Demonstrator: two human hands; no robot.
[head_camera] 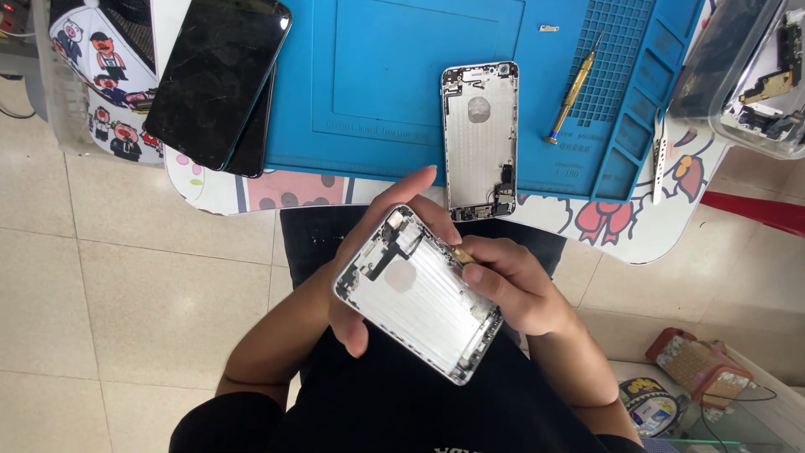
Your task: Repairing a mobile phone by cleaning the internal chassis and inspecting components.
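Held over the lap: silver phone housing (419, 294), inside up, tilted, cradled in left hand (356, 285) with fingers wrapped around its edge. Right hand (511, 281) pinching a small brass-coloured part (460, 254) at its rim. Farther, second housing (480, 138) and screwdriver (573, 86) on blue mat (386, 75).

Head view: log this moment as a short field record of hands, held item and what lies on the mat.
left hand: cradles the silver phone housing from below, inner side up
right hand: at the housing's right edge, pinching a small gold-coloured part
blue mat: covers the tabletop
second housing: flat on the mat, inner side up
screwdriver: on the mat, right of the second housing
dark phones: stacked at the mat's left edge
clear box: top right, holds small parts
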